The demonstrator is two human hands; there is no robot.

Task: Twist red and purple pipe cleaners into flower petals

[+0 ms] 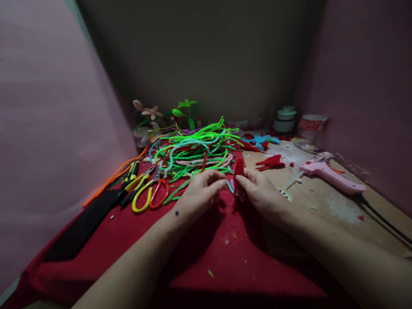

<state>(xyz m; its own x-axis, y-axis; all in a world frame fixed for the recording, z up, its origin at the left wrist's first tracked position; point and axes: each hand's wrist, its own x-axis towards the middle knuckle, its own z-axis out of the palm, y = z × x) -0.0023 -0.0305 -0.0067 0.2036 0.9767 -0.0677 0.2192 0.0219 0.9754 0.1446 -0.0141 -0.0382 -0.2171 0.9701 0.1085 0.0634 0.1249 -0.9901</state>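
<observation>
In front of the pile, my right hand [257, 189] pinches a red fuzzy pipe-cleaner petal [238, 171] between thumb and fingers, holding it upright. My left hand [206, 186] is just left of it, thumb and forefinger drawn close together; whatever they may grip is too small or hidden to make out. A short pale blue and lilac strip [230, 186] shows between the two hands; I cannot tell whether either hand touches it. Beyond them lies a heap of pipe cleaners [199, 146], mostly green, with some pale blue, pink and red.
Scissors [150, 195] with yellow and red handles and pliers [140, 180] lie left, beside a black strap-like item [82, 227]. At right, a pink glue gun [334, 175] with a cord rests on a brown board [309, 223], near red pieces [271, 162]. Pipe-cleaner flowers [186, 107] stand behind.
</observation>
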